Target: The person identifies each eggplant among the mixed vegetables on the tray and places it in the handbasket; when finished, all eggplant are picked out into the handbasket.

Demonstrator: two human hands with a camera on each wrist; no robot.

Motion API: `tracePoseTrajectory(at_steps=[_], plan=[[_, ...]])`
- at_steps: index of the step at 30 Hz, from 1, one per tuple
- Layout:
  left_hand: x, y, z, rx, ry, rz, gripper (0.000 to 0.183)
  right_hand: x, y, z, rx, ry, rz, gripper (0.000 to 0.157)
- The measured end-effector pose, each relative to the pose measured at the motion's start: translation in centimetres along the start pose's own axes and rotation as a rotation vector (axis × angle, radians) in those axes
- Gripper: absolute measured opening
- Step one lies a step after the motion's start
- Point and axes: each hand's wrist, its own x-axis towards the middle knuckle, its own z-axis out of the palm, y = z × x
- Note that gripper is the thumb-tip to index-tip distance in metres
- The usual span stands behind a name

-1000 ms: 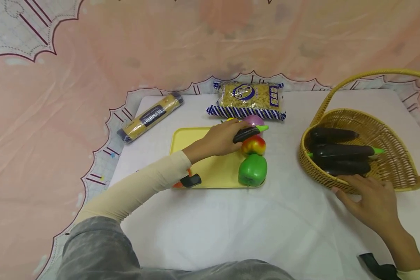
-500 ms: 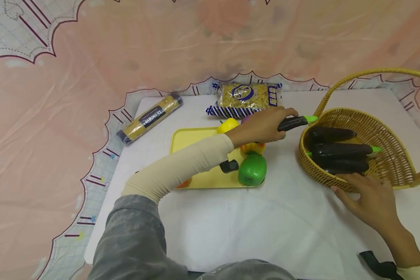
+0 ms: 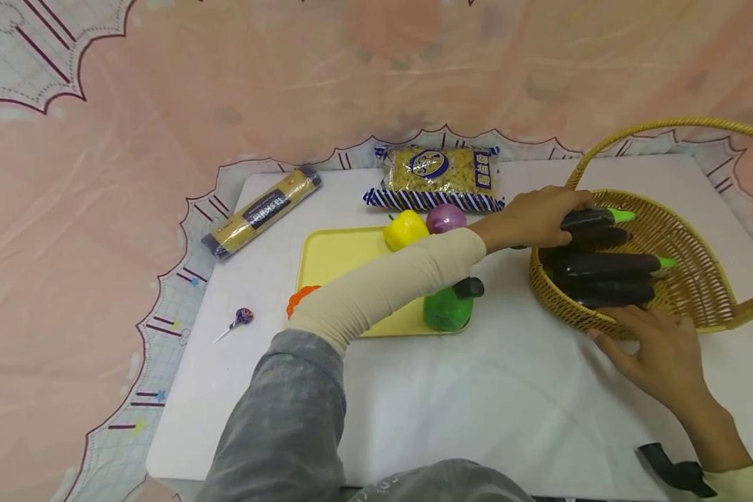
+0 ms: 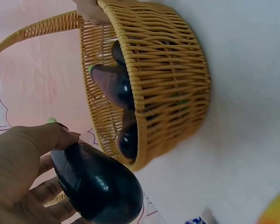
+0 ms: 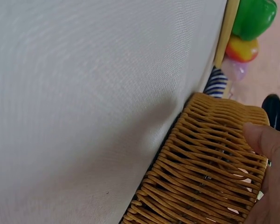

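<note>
My left hand (image 3: 539,217) holds an eggplant (image 3: 585,219) with a bright green stem over the left side of the wicker basket (image 3: 696,296). In the left wrist view, thumb and fingers pinch this eggplant (image 4: 102,184) near its stem end, its round dark end just outside the basket rim. Several dark eggplants (image 3: 609,268) lie in the basket. My right hand (image 3: 662,362) grips the basket's near rim; the right wrist view shows the thumb (image 5: 258,137) on the outer weave (image 5: 205,163), with the other fingers mostly hidden behind the rim.
Left of the basket, a yellow tray (image 3: 326,254) holds a yellow pepper (image 3: 406,230), a green pepper (image 3: 445,312) and an orange item (image 3: 301,300). A purple onion (image 3: 445,219) sits by its corner. Behind lie a pasta bag (image 3: 439,178) and a spaghetti pack (image 3: 263,211); a lollipop (image 3: 241,318) lies left.
My left hand has carried the eggplant from above the tray rightward to over the basket's left side. The right hand has stayed on the near rim. The lollipop has come into sight.
</note>
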Motion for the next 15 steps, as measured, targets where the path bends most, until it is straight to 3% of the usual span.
tracePoseTrajectory(at_steps=[15], plan=[[4.5,4.0,2.3,0.052,-0.067,0.029,0.056,0.1,-0.3,-0.1,0.004,0.017,-0.014,0.042]])
